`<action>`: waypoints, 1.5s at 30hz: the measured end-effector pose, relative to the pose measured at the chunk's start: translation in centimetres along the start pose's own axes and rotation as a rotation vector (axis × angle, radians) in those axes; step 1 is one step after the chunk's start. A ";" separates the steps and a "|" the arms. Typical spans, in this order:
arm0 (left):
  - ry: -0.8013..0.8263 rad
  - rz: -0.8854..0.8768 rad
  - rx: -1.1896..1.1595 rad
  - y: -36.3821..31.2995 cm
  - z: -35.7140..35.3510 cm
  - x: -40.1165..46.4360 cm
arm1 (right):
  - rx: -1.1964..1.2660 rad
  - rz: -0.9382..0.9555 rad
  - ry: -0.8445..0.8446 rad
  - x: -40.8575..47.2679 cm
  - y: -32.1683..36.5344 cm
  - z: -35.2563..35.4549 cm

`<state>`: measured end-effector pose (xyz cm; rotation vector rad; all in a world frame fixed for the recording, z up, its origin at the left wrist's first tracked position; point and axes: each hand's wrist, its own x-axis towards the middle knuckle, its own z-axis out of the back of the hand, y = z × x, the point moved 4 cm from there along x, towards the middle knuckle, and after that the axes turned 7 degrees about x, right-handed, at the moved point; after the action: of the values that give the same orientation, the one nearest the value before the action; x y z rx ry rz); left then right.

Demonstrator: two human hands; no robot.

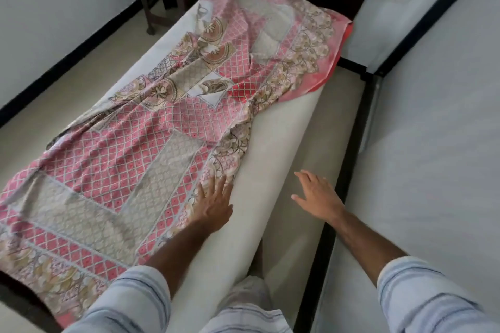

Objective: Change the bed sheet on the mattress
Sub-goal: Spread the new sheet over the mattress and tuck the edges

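Pink patterned cotton bed sheet (pixel 151 127) lies bunched along the white foam mattress (pixel 273 148), its right strip bare: spreading and tucking remain, I judge. Left hand (pixel 213 204) presses flat on the sheet's edge; right hand (pixel 318 197) hovers open beside.

Patterned pink bed sheet (pixel 151 127) lying rumpled along a bare white mattress (pixel 281 143); left hand (pixel 213 204) flat on its edge, right hand (pixel 318 197) spread above the floor (pixel 305 170).

No text, label, brand, number or sign can be read anywhere.
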<state>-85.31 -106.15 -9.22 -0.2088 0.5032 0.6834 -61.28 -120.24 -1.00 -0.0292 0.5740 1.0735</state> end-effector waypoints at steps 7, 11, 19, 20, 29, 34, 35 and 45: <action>0.072 0.125 -0.091 1.5 4.7 9.0 | -0.031 0.119 0.130 12.5 -3.7 6.3; 0.144 0.199 -0.195 1.4 6.0 13.9 | -0.057 0.214 0.222 21.1 -5.8 8.6; 0.433 0.470 -0.243 -2.5 1.4 18.1 | -0.181 0.485 0.494 36.4 -6.8 3.0; 0.449 0.514 -0.249 -2.9 0.8 18.1 | -0.202 0.559 0.509 37.1 -6.1 2.2; 0.461 0.938 -0.399 -2.6 -5.3 16.3 | -0.237 1.204 0.457 38.8 3.0 -6.1; 0.275 1.067 -0.440 -0.7 -10.4 13.7 | -0.386 1.243 0.230 40.6 5.6 -9.3; 0.246 1.056 -0.387 -0.4 -11.0 13.4 | -0.393 1.263 0.207 40.9 6.0 -9.7; -0.327 1.026 0.018 9.9 -5.4 9.0 | -0.168 0.996 1.066 46.0 19.8 -2.0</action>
<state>-87.85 -95.51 -18.66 0.2070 0.2729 1.6784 -62.70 -73.42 -18.79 -0.5334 1.5450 2.0748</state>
